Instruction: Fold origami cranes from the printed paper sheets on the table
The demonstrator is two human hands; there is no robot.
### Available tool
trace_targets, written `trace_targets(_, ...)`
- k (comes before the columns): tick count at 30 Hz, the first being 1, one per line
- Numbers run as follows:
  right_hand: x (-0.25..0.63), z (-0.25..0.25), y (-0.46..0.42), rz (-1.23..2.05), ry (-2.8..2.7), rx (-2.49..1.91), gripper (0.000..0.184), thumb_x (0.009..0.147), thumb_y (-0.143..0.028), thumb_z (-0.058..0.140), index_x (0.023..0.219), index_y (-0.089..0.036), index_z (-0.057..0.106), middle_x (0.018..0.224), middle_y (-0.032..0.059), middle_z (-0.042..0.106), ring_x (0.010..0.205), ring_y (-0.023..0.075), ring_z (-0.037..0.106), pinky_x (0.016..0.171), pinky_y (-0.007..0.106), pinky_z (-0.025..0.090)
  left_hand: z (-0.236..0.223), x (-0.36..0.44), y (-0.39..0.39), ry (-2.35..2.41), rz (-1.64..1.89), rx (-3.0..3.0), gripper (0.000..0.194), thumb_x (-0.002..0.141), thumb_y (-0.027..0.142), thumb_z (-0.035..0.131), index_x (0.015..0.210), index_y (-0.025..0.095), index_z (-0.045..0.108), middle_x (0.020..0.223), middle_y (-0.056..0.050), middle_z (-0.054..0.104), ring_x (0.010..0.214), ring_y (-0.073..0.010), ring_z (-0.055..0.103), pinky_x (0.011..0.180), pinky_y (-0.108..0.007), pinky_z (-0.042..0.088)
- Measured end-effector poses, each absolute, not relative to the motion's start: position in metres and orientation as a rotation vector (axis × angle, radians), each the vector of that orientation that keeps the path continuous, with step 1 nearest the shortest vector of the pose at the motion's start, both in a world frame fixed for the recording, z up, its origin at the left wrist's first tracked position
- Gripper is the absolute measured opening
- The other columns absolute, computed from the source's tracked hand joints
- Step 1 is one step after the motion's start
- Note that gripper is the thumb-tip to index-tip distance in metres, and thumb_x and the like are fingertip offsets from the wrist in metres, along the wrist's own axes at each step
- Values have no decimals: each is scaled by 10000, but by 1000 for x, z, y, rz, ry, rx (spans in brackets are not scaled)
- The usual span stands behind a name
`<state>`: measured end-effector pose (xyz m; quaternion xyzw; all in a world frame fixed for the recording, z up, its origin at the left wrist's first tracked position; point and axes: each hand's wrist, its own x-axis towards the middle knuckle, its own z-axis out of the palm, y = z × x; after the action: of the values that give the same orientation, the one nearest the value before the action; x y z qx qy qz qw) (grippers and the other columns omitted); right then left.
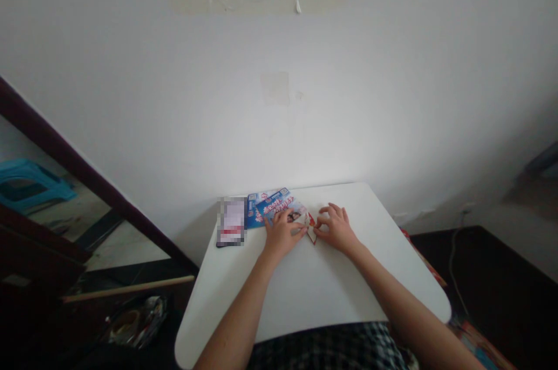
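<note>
Left hand (281,234): partly open, fingers spread and bent, thumb extended to the left side of a small folded paper (311,231) with red and pale faces; cannot tell whether it grips the paper or only presses it. Right hand (336,229): thumb and index finger nearly closed in a pinch at the paper's right edge, remaining fingers loosely curled and raised. Folded paper lies between the two hands, toward the far side of the white table (322,288). Blue printed leaflets (271,208) overlap just beyond the left hand; a phone-like object (232,221), pixelated, lies beside them at the table's left edge.
</note>
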<state>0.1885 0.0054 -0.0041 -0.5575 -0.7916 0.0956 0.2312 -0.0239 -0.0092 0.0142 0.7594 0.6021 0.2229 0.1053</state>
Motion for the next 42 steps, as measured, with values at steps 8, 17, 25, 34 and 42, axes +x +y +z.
trace_targets(8, 191, -9, 6, 328, -2143, -1473, 113, 868, -397, 671, 882, -294, 719, 1325, 41, 596, 1370, 300, 396, 1172, 647, 181, 9, -22, -8, 1740, 722, 2273, 136, 837, 428, 730, 920, 355, 809, 1441, -52, 574, 1374, -331, 447, 1160, -769, 104)
trace_targets(17, 193, -14, 12, 313, -2083, -1471, 249, 845, -422, 692, 1060, -304, 729, 1262, 71, 621, 1254, 287, 497, 1147, 528, 286, 6, -11, -12, 1737, 740, 2260, 77, 827, 314, 756, 903, 311, 770, 1420, -39, 573, 1359, -327, 459, 1151, -781, 92)
trace_targets(25, 196, -21, 15, 277, -2067, -1483, 321, 826, -420, 718, 1121, -295, 726, 1266, 82, 618, 1239, 291, 505, 1117, 490, 347, 4, -8, -13, 1827, 769, 2230, 318, 781, 344, 797, 1092, 349, 731, 1391, -47, 580, 1337, -327, 480, 1169, -763, 133)
trace_targets(34, 196, -28, 18, 250, -2044, -1411, 282, 789, -360, 772, 1066, -311, 770, 1229, 89, 646, 1230, 312, 519, 1088, 498, 392, -4, -11, -10, 1868, 731, 2240, 466, 778, 433, 786, 1232, 382, 695, 1470, -68, 537, 1380, -382, 414, 1143, -805, 130)
trace_targets(42, 196, -27, 21, 350, -1931, -1303, 274, 717, -302, 805, 988, -296, 771, 1171, 65, 704, 1216, 314, 546, 1050, 486, 416, -9, -12, -4, 1722, 952, 2262, 489, 714, 312, 856, 1181, 377, 728, 1333, -47, 643, 1282, -332, 487, 1177, -704, 198)
